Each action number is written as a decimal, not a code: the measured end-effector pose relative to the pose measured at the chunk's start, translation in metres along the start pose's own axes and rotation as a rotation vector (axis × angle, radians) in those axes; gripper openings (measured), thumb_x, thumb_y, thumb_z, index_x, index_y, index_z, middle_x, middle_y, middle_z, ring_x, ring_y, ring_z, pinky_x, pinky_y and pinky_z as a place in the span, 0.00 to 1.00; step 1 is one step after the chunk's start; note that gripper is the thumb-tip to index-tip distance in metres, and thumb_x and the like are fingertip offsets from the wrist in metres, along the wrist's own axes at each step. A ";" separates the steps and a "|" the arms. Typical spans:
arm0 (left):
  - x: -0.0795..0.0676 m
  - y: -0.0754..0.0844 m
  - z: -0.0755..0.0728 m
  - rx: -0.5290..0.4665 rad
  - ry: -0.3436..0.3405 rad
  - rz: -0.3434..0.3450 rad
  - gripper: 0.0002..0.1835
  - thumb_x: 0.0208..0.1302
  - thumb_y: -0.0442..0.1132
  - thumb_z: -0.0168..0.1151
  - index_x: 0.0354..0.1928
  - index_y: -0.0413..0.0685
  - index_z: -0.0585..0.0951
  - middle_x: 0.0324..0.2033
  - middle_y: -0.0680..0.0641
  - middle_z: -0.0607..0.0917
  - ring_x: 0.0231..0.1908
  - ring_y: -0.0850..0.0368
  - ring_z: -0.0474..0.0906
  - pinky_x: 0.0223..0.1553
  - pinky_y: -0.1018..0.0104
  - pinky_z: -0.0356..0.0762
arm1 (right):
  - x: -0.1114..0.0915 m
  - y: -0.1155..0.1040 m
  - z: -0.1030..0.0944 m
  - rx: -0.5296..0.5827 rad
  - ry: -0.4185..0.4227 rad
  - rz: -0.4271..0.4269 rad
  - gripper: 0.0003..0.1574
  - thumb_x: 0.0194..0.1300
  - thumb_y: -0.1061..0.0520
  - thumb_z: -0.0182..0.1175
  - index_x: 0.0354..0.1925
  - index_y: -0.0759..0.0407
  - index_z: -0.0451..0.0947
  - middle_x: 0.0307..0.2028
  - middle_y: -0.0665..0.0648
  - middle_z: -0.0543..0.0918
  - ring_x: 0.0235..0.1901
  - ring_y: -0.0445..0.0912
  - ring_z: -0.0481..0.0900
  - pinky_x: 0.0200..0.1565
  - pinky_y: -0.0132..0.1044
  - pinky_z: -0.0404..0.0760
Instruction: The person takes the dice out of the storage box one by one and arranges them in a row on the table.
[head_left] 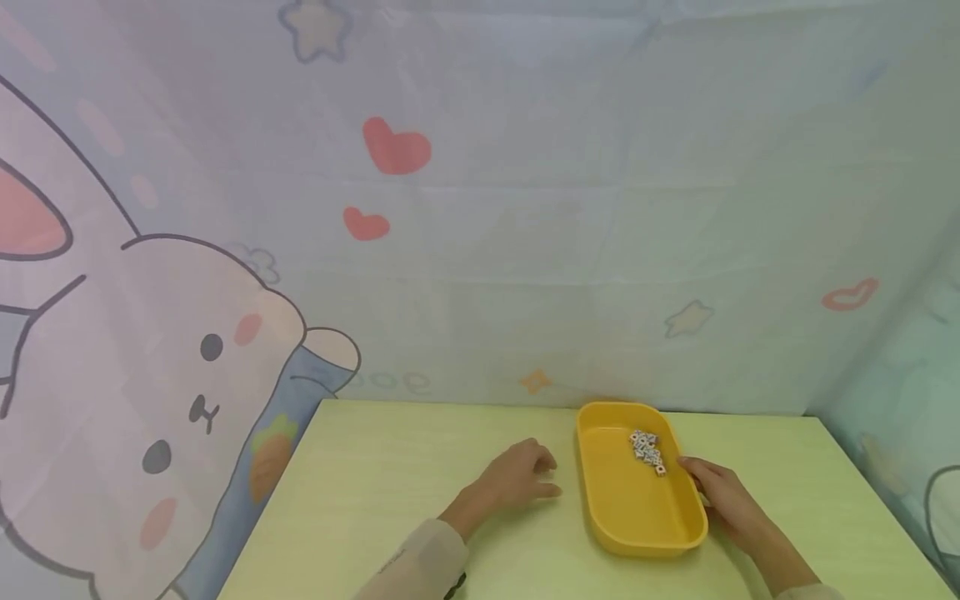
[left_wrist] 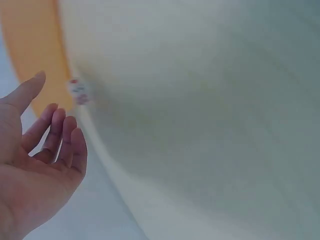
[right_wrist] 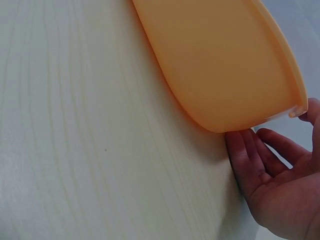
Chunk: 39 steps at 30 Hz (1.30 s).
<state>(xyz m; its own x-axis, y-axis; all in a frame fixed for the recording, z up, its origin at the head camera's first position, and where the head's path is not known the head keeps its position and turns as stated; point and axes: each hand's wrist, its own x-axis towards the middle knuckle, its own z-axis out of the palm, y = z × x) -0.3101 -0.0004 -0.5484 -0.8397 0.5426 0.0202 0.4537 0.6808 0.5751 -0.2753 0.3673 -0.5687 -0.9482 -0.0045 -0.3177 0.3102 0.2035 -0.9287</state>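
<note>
A yellow tray [head_left: 637, 508] with rounded corners and a raised rim is on the table in the head view. Inside it, toward the far right, lies a cluster of small white dice-like cubes [head_left: 647, 450] with dark marks. My right hand [head_left: 723, 500] grips the tray's right side. In the right wrist view, the thumb is at the rim and the fingers [right_wrist: 245, 155] are under the tray's edge [right_wrist: 225, 95]. To the left of the tray, apart from it, my left hand [head_left: 517, 477] has its fingers loosely bent around nothing; the left wrist view shows its palm [left_wrist: 40, 180].
The pale wood-grain table [head_left: 375, 475] extends on both sides of the tray. Behind it hangs a cloth [head_left: 525, 317] printed with a rabbit, hearts and stars. A dark cable [head_left: 930, 508] curves at the right edge. A small blurred patterned spot [left_wrist: 79, 91] appears in the left wrist view.
</note>
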 end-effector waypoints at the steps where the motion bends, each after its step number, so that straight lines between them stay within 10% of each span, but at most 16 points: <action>1: 0.001 0.003 -0.001 -0.040 0.014 0.005 0.20 0.65 0.49 0.77 0.53 0.46 0.87 0.44 0.56 0.81 0.46 0.62 0.79 0.51 0.68 0.80 | 0.000 0.000 0.000 -0.003 0.000 -0.001 0.51 0.83 0.35 0.50 0.76 0.77 0.58 0.69 0.71 0.73 0.54 0.45 0.81 0.53 0.48 0.87; 16: 0.038 0.065 0.007 -0.191 0.151 0.140 0.16 0.67 0.41 0.76 0.53 0.46 0.84 0.46 0.53 0.82 0.49 0.55 0.83 0.51 0.75 0.78 | 0.002 0.003 0.000 -0.007 -0.005 0.008 0.52 0.82 0.34 0.51 0.76 0.77 0.58 0.71 0.73 0.72 0.57 0.48 0.81 0.53 0.49 0.87; 26: 0.063 0.108 0.036 0.005 0.117 0.074 0.17 0.67 0.47 0.76 0.53 0.50 0.85 0.45 0.59 0.79 0.46 0.69 0.77 0.49 0.81 0.75 | 0.006 -0.008 -0.013 -0.021 -0.108 0.018 0.52 0.83 0.36 0.50 0.80 0.74 0.50 0.75 0.75 0.64 0.69 0.60 0.72 0.58 0.53 0.84; 39: 0.085 0.123 0.056 0.014 0.045 -0.006 0.25 0.63 0.51 0.79 0.59 0.51 0.84 0.47 0.59 0.80 0.43 0.71 0.76 0.48 0.79 0.75 | 0.022 -0.013 -0.018 -0.017 -0.110 -0.096 0.46 0.84 0.41 0.52 0.81 0.70 0.53 0.75 0.73 0.65 0.67 0.59 0.74 0.58 0.53 0.84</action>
<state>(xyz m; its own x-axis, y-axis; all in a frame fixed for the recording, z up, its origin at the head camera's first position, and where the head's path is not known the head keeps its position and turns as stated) -0.3085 0.1568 -0.5219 -0.8545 0.5166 0.0537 0.4530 0.6908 0.5636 -0.3010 0.3818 -0.5603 -0.9599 -0.1314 -0.2476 0.2165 0.2134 -0.9527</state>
